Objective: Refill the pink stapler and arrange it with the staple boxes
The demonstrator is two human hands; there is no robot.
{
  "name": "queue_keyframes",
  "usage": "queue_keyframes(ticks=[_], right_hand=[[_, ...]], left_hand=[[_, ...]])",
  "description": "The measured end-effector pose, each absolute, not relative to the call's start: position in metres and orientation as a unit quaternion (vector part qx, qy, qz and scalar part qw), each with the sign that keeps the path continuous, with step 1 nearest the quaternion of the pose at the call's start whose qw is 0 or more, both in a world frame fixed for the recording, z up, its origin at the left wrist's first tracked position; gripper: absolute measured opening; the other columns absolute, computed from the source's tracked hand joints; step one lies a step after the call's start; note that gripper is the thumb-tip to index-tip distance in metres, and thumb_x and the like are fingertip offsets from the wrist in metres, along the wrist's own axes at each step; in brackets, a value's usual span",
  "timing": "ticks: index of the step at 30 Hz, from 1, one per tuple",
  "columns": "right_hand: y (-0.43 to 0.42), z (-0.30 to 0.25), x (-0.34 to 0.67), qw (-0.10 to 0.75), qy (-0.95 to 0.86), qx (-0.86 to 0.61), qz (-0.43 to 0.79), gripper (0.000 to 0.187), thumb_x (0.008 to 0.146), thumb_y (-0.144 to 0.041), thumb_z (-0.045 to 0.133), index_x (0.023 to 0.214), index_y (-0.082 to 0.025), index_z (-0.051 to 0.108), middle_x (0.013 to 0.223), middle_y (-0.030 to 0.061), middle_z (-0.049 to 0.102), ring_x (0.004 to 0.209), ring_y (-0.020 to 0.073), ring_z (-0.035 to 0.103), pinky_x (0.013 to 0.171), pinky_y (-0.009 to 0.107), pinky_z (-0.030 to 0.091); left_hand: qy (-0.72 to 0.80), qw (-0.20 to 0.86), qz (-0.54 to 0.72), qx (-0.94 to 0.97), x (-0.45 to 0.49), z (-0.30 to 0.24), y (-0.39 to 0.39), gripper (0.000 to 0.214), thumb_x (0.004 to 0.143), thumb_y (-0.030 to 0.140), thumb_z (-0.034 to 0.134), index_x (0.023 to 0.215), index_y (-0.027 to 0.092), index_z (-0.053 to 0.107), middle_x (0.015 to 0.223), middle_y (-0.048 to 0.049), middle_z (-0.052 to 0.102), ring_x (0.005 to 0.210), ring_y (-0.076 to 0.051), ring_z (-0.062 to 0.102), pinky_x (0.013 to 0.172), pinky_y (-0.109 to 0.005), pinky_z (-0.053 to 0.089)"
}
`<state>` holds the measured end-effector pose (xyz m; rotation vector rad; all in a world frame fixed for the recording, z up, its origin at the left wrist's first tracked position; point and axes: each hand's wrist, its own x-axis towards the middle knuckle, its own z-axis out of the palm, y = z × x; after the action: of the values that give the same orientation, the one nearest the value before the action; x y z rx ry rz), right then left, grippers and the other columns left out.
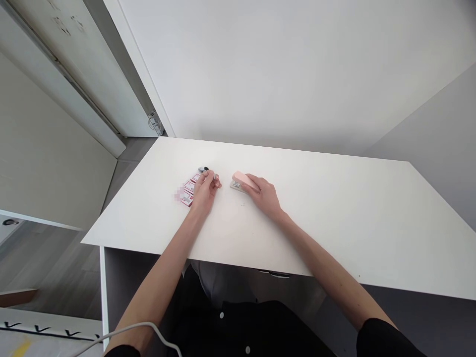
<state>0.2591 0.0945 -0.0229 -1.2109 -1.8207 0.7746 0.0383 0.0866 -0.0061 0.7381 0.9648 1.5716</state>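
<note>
My right hand (pixel 265 193) rests on the white table (pixel 334 218) with its fingers wrapped around a pink stapler (pixel 241 181), which lies on its side. My left hand (pixel 206 189) lies a short way to the left, fingers curled in a pinch on something small I cannot make out. Under and beside that hand are small red-and-white boxes (pixel 189 191), partly blurred. A small dark and silver object (pixel 203 170) sits just beyond the left fingertips.
The table stands against a white wall (pixel 278 74); its left edge drops to a grey wooden floor (pixel 40 263). A sliding door frame (pixel 74 79) is at the far left. A white cable (pixel 148 329) crosses my left forearm near the bottom.
</note>
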Motion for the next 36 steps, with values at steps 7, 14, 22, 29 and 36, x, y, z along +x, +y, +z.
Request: queue_keyframes(ticks=[7, 14, 22, 29, 36], right_hand=[[0.125, -0.025, 0.204, 0.418, -0.69, -0.502, 0.311, 0.057, 0.105, -0.064, 0.046, 0.148, -0.029, 0.058, 0.14, 0.012, 0.069, 0.129, 0.0344, 0.061, 0.116, 0.054, 0.043], [0.14, -0.028, 0.181, 0.471, -0.64, -0.43, 0.427, 0.072, 0.103, -0.068, 0.046, 0.158, -0.022, 0.046, 0.166, 0.0172, 0.047, 0.152, 0.0277, 0.045, 0.123, 0.048, 0.041], [0.085, -0.026, 0.233, 0.48, -0.669, -0.356, 0.443, 0.045, 0.096, -0.053, 0.069, 0.134, -0.03, 0.066, 0.144, 0.0096, 0.063, 0.135, 0.0249, 0.059, 0.11, 0.043, 0.054], [0.077, -0.022, 0.234, 0.468, -0.697, -0.354, 0.412, 0.041, 0.092, -0.052, 0.076, 0.128, -0.032, 0.075, 0.14, 0.0091, 0.064, 0.13, 0.0256, 0.062, 0.103, 0.043, 0.056], [0.078, -0.021, 0.232, 0.49, -0.683, -0.364, 0.402, 0.032, 0.092, -0.055, 0.075, 0.11, -0.029, 0.08, 0.125, 0.0082, 0.071, 0.113, 0.0242, 0.068, 0.095, 0.042, 0.058]], left_hand=[[0.436, 0.515, 0.621, 0.399, 0.043, -0.008, 0.078, 0.04, 0.085, 0.051, 0.083, 0.097, 0.022, 0.06, 0.088, -0.0012, 0.071, 0.066, -0.01, 0.058, 0.074, -0.029, 0.051], [0.455, 0.469, 0.608, 0.451, 0.046, -0.011, 0.071, 0.044, 0.087, 0.057, 0.08, 0.102, 0.022, 0.058, 0.093, -0.0043, 0.077, 0.071, -0.013, 0.066, 0.082, -0.034, 0.055], [0.473, 0.465, 0.58, 0.473, 0.051, -0.006, 0.066, 0.045, 0.089, 0.056, 0.077, 0.108, 0.022, 0.056, 0.095, -0.0064, 0.08, 0.083, -0.019, 0.075, 0.091, -0.038, 0.056], [0.485, 0.465, 0.514, 0.534, 0.054, 0.0, 0.057, 0.043, 0.092, 0.054, 0.074, 0.116, 0.023, 0.057, 0.09, -0.0056, 0.081, 0.087, -0.021, 0.076, 0.089, -0.036, 0.054], [0.489, 0.451, 0.487, 0.565, 0.055, 0.001, 0.057, 0.04, 0.097, 0.054, 0.066, 0.119, 0.023, 0.055, 0.09, -0.004, 0.079, 0.086, -0.019, 0.073, 0.088, -0.034, 0.052]])
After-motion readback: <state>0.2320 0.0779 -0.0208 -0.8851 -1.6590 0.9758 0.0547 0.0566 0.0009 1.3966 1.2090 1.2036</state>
